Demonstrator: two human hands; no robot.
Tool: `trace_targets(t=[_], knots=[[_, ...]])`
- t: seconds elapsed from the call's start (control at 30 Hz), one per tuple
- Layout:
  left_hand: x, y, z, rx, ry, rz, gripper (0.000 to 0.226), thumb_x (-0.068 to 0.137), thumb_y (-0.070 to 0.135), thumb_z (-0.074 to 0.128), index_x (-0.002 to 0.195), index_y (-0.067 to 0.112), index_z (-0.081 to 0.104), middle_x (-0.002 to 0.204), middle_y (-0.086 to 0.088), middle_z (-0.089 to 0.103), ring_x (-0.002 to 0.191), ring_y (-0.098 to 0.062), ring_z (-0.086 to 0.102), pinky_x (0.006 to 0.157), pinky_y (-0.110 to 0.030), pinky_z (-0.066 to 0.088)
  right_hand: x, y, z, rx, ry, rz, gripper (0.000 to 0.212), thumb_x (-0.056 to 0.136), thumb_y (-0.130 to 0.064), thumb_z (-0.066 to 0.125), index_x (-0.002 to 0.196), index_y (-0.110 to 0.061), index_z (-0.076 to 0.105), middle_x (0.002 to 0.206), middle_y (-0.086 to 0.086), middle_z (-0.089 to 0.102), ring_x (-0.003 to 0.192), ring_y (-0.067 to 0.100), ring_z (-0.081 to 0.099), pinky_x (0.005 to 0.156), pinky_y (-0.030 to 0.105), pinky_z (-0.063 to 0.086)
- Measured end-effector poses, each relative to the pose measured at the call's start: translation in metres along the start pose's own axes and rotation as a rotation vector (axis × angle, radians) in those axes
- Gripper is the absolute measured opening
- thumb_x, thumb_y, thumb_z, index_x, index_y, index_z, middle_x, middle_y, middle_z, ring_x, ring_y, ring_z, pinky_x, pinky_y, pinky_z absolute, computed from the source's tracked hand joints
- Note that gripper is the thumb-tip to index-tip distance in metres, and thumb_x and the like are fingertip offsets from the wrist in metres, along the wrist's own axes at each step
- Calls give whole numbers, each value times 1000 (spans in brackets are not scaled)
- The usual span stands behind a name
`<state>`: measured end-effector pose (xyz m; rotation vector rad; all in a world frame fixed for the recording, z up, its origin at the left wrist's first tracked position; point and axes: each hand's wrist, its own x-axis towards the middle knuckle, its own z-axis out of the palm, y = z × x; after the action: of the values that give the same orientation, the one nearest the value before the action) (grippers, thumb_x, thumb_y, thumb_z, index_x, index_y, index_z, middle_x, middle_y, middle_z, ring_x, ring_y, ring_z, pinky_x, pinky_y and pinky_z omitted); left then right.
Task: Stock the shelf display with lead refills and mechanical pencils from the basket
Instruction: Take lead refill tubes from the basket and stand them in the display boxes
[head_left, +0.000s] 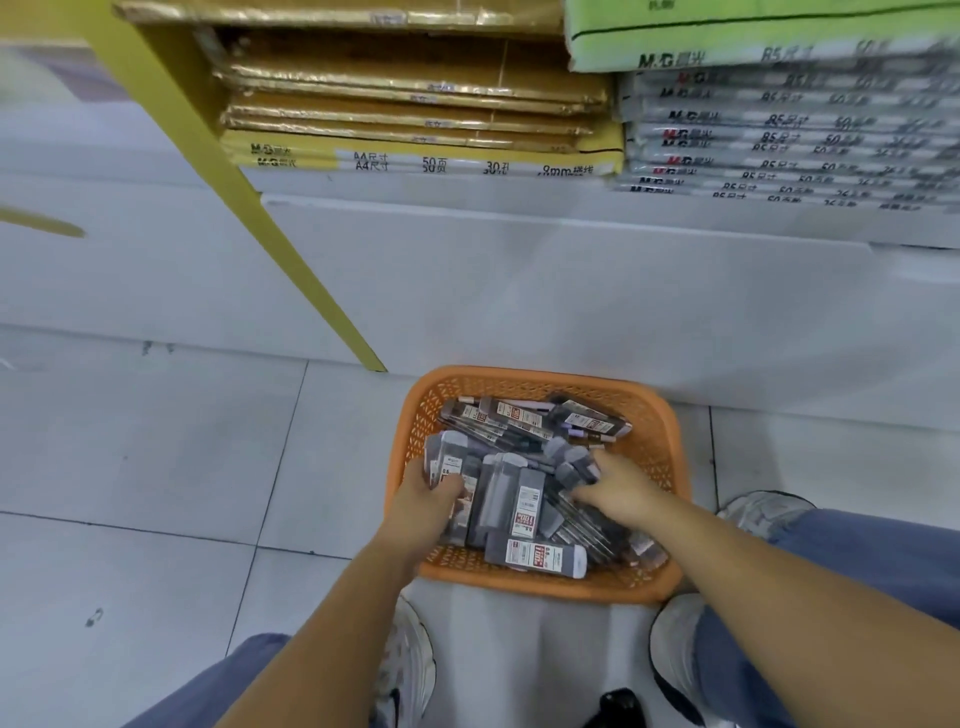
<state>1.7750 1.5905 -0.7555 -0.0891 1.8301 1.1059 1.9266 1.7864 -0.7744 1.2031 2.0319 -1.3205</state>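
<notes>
An orange plastic basket (660, 441) stands on the floor between my feet. It is filled with several grey lead refill boxes (535, 557) and packs of mechanical pencils (524, 418). My left hand (423, 499) is inside the basket at its left side and grips a grey refill box (447, 457). My right hand (621, 491) reaches in from the right, its fingers curled round a few small grey boxes (576, 465). The shelf display itself is not in view.
Ahead stands a white shelf base (519, 291) with a yellow upright (260, 208). Stacks of wrapped paper pads (415, 119) and grey refill paper packs (779, 140) lie on the bottom shelf. White floor tiles (156, 467) spread to the left; my shoes flank the basket.
</notes>
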Motion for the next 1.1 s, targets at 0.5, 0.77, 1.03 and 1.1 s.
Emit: trace_targets(t=[0.5,0.77,1.03,1.1], knots=[[-133,146,2,-240,-427,318,66,76,31,86,127,-2,61,123,-21,69,113,-40,66,98,-63,51,-175,-169,-76,711,142,-523,19,96,-21,57,114,-28,58,105,-9,74,95,7,70,79,26,52],[-233,250,-19,-162,-483,638,19,83,24,81,101,26,76,96,-9,79,85,-23,77,62,-31,59,-289,-265,-142,66,532,-779,15,93,-41,56,105,-33,59,109,-6,53,105,11,52,93,35,47],[-277,303,-32,-229,-429,718,19,75,30,83,93,27,80,93,-4,78,71,-15,71,55,-24,52,-323,-303,-191,177,440,-1009,21,83,-28,75,98,-37,65,83,2,68,58,12,64,48,21,45],[-278,310,-32,-283,-458,720,29,71,34,82,98,24,80,98,-8,77,74,-19,71,54,-25,53,-319,-302,-199,212,403,-1053,27,87,-26,70,105,-43,63,83,0,70,55,13,64,46,20,43]])
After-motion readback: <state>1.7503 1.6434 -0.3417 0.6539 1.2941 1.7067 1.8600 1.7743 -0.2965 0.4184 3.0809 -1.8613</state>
